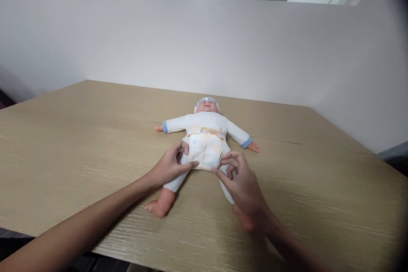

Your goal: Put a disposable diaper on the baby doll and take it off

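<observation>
On the counter [79, 144], my left hand [168, 165] and right hand [242, 185] each pinch a leg edge of the doll's [207, 125] diaper [205, 151], fingers half-curled.

Matt wood-grain table [79, 144]; plastic doll [206, 136] in soft white cloth.

— What carries everything here?
— A light wood-grain desk [79, 144], a seam running across its top.
— And what lies on it?
— A baby doll [207, 136] on its back, head toward twelve o'clock, feet toward six.
</observation>
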{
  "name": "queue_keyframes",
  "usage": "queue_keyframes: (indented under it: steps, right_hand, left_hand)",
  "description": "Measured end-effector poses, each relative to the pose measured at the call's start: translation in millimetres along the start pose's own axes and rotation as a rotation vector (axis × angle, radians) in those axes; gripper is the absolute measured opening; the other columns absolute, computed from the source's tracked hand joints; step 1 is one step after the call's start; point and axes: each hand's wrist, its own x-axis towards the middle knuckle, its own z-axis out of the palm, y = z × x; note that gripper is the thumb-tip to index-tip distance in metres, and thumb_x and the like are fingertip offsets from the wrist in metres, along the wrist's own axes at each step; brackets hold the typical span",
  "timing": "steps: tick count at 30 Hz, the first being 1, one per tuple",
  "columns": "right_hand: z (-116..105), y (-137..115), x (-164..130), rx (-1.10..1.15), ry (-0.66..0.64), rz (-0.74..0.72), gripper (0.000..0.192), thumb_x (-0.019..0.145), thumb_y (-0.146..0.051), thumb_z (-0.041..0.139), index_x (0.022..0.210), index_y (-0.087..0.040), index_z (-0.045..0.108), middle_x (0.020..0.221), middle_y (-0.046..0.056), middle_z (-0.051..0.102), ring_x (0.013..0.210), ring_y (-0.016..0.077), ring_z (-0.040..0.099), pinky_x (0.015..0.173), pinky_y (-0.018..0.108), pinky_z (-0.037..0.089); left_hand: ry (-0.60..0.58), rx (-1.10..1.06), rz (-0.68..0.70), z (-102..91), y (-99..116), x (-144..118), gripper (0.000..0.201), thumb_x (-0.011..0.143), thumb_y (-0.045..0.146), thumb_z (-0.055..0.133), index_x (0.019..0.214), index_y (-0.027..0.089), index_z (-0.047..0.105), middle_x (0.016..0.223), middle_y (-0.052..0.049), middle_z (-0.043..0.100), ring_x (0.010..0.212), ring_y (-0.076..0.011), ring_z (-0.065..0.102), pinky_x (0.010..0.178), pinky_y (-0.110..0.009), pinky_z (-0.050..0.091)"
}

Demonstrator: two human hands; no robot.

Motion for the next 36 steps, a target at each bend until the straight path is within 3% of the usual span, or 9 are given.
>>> queue_keyframes:
  steps: [3,6,13,16,19,23,27,32,36]
  right_hand:
    - [-11,-1,4,0.025,-0.014,0.058,0.042,0.084,-0.049,0.082,0.110,-0.026,0.058,0.101,0.003,0.081,0.068,0.0190,0.062,0.073,0.035,0.049]
    - [-19,-4,4,-0.028,-0.063,0.027,0.030,0.087,-0.048,0.081,0.103,-0.026,0.069,0.106,0.003,0.082,0.078,0.0223,0.068,0.077,0.037,0.049]
    - [-13,-13,-1,-0.229,-0.098,-0.140,0.017,0.095,-0.044,0.076,0.098,-0.027,0.079,0.099,0.003,0.081,0.089,0.0266,0.066,0.084,0.040,0.048]
    - [-6,-13,-1,-0.220,-0.083,-0.167,0.019,0.096,-0.043,0.075,0.093,-0.025,0.076,0.096,0.005,0.079,0.095,0.0278,0.066,0.087,0.040,0.048]
    - [-3,-10,0,-0.157,-0.063,-0.126,0.023,0.096,-0.046,0.074,0.092,-0.024,0.076,0.095,0.005,0.076,0.093,0.0266,0.064,0.085,0.039,0.047]
    - [-7,-1,1,-0.072,-0.064,0.001,0.035,0.091,-0.057,0.077,0.097,-0.023,0.077,0.091,0.005,0.072,0.085,0.0244,0.061,0.074,0.036,0.045]
    - [-9,3,1,-0.014,-0.074,0.089,0.041,0.090,-0.062,0.077,0.100,-0.022,0.076,0.082,0.001,0.063,0.074,0.0205,0.055,0.064,0.033,0.039]
    - [-10,0,4,0.039,-0.186,0.037,0.037,0.095,-0.059,0.072,0.095,-0.022,0.074,0.074,-0.002,0.055,0.067,0.0175,0.047,0.060,0.031,0.036]
    - [-11,-5,4,-0.025,-0.193,-0.026,0.033,0.096,-0.056,0.069,0.098,-0.023,0.072,0.082,0.001,0.064,0.071,0.0190,0.053,0.063,0.031,0.042]
  left_hand:
    - [0.070,-0.091,-0.052,2.7,-3,0,0.053,0.083,0.041,0.090,0.103,0.024,0.044,0.092,0.004,0.053,0.084,-0.0136,0.052,0.076,-0.026,0.041]
    - [0.110,-0.068,-0.101,3.8,-1,-3,0.056,0.078,0.042,0.094,0.110,0.022,0.053,0.102,-0.001,0.064,0.094,-0.0177,0.063,0.083,-0.029,0.048]
    - [-0.038,0.191,-0.101,-0.3,21,-6,0.038,0.090,0.054,0.082,0.102,0.019,0.077,0.104,-0.006,0.078,0.098,-0.0258,0.068,0.091,-0.038,0.052]
    - [-0.071,0.126,-0.110,1.1,29,-5,0.037,0.097,0.055,0.074,0.108,0.020,0.078,0.114,-0.008,0.079,0.112,-0.0302,0.069,0.104,-0.044,0.052]
    - [-0.079,-0.035,-0.175,1.5,33,-5,0.041,0.098,0.055,0.074,0.120,0.020,0.076,0.126,-0.010,0.079,0.119,-0.0311,0.068,0.108,-0.046,0.052]
    - [-0.083,-0.211,-0.284,-2.9,30,-6,0.045,0.093,0.056,0.079,0.120,0.020,0.072,0.129,-0.013,0.077,0.121,-0.0316,0.069,0.104,-0.045,0.055]
    - [-0.110,-0.307,-0.294,-6.3,25,-5,0.047,0.092,0.055,0.083,0.122,0.020,0.071,0.128,-0.013,0.077,0.123,-0.0307,0.069,0.107,-0.045,0.055]
    - [-0.101,-0.263,-0.258,-4.9,23,-3,0.053,0.092,0.058,0.082,0.127,0.020,0.070,0.126,-0.013,0.076,0.122,-0.0293,0.069,0.107,-0.045,0.056]
    - [-0.091,-0.135,-0.228,-4.3,25,-4,0.050,0.095,0.059,0.078,0.124,0.019,0.072,0.123,-0.012,0.077,0.112,-0.0267,0.069,0.097,-0.040,0.055]
